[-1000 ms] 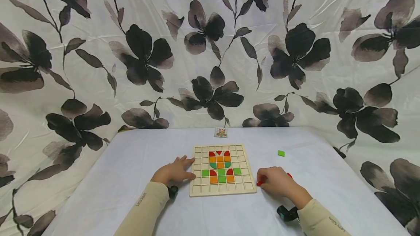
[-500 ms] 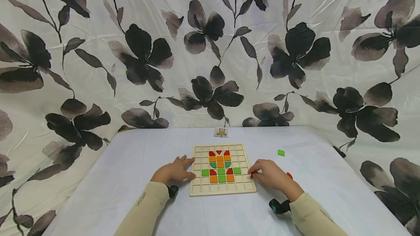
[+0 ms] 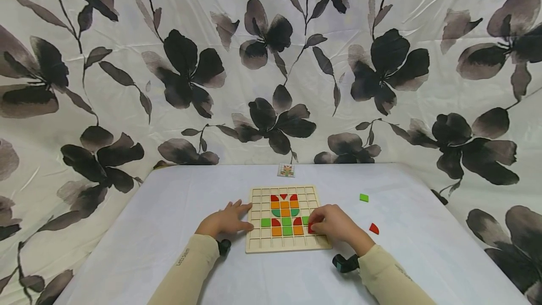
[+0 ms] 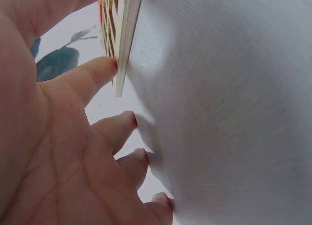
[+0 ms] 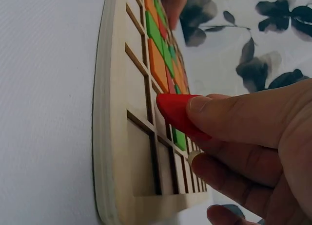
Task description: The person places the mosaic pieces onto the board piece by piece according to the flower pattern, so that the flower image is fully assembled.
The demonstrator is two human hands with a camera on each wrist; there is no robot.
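A wooden grid board lies on the white-covered table, with red, orange and green tiles set in its middle cells. My left hand rests spread at the board's left edge; thumb and a fingertip touch the frame, and the other fingertips are on the cloth. Between thumb and fingers my right hand pinches a red quarter-circle tile. It is tilted over a cell on the right side, below the right green tile and beside an orange one. The right hand partly hides these right-hand cells in the head view.
Right of the board, another red quarter-circle tile and a green tile lie loose on the cloth. A small card with a coloured pattern sits behind the board. Floral fabric hangs at the table's back.
My right hand has carried the red tile leftward from the cloth beside the board to over its right cells, uncovering the loose red tile. The left hand has stayed in place.
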